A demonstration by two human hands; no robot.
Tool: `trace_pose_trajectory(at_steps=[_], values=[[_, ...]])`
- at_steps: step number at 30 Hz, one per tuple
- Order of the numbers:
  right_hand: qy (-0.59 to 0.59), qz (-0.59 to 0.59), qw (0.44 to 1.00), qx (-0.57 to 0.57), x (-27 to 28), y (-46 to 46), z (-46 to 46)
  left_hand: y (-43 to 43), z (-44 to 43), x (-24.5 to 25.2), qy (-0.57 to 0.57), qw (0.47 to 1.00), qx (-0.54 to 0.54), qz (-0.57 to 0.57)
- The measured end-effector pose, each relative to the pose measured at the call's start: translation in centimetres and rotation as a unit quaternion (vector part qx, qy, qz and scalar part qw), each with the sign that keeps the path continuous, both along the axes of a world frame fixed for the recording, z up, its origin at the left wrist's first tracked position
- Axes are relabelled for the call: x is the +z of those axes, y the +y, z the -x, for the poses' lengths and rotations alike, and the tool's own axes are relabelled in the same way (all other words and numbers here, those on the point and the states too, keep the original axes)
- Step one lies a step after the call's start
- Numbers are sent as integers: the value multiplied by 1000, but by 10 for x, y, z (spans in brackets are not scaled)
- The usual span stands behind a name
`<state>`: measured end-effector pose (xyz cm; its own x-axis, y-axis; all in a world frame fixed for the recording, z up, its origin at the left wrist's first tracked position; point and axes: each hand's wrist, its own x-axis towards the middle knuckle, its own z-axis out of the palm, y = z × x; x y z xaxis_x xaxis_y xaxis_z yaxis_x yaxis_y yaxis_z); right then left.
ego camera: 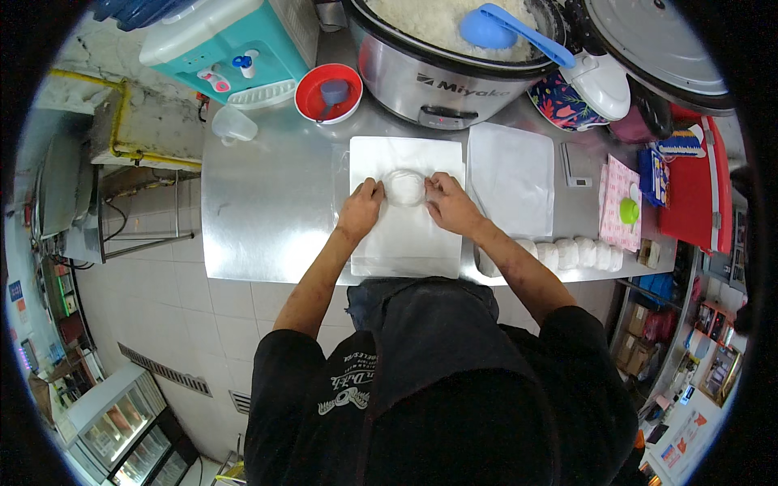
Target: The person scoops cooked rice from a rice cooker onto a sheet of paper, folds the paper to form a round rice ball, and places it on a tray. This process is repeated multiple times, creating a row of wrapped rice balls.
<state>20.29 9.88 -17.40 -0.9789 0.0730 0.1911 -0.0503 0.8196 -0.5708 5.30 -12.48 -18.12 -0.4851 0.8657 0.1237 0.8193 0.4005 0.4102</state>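
A round white bundle (405, 188), perhaps rice in thin wrap, rests on a stack of white paper sheets (406, 243) before me. My left hand (363, 206) pinches at its left edge with fingers curled. On the opposite side, the fingertips of my right hand (453, 203) pinch at its right edge. The material between my fingers is too small to make out fully. Under my right forearm, a row of several white wrapped portions (568, 254) runs along the table's front edge, partly hidden by the arm.
Behind the paper stands a large Miyako cooker (419, 79) of white rice with a blue scoop (489, 31). A red bowl (328, 74), a clear plastic jug (234, 124) and a teal water dispenser (237, 61) are left; another white sheet (512, 182) and a small scale (575, 164) lie right.
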Motion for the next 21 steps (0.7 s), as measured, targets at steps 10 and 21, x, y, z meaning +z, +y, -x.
trace_pose_trajectory(at_steps=[10, 21], values=[[24, -5, 974, -225, 2, -51, 32, 8, -17, 6, -60, 997, 40, -29], [-49, 443, 814, -372, -9, -86, 53, -6, -30, -6, -71, 992, 23, -100]])
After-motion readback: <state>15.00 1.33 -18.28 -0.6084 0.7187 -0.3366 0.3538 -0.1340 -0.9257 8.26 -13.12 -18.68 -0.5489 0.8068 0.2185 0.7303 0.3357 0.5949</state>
